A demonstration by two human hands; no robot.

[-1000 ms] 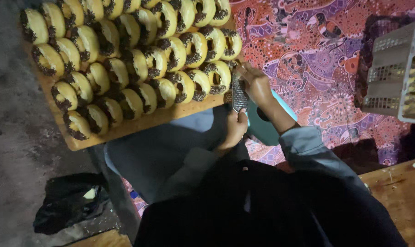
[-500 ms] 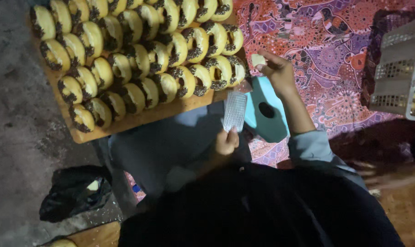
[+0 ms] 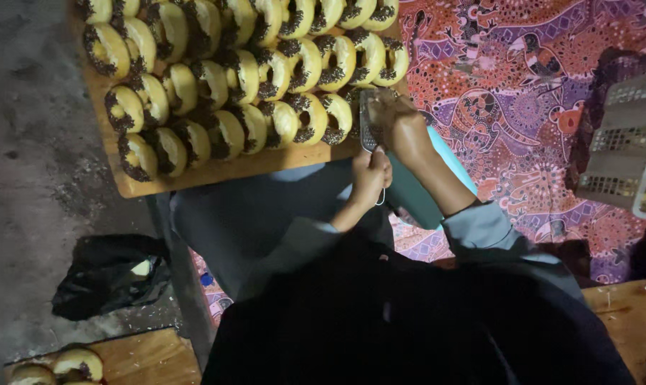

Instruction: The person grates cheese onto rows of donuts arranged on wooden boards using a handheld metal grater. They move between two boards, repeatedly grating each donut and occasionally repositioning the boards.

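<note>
grater: small flat metal hand grater, centre of frame, upright over the lower right corner of the board – thin, stiff, light by the look; perforated face likely sharp, so best held by the wire handle at its lower end, not the face
left hand: closed around the grater's handle, just below the board's edge
right hand: fingers curled against the grater face, pressing something small onto it – the piece itself is hidden, cannot tell what it is
doughnuts: pale yellow glazed rings with dark chocolate sprinkles on one side, packed overlapping in rows, upper left to upper centre; soft and fragile, glaze likely sticky – would smear if pinched
wooden board: flat light-brown plank under the doughnuts, rigid, resting on the person's lap
patterned cloth: red and pink, upper right
white crate: slotted plastic, right edge
black bag: crumpled, lower left on the grey floor
</note>
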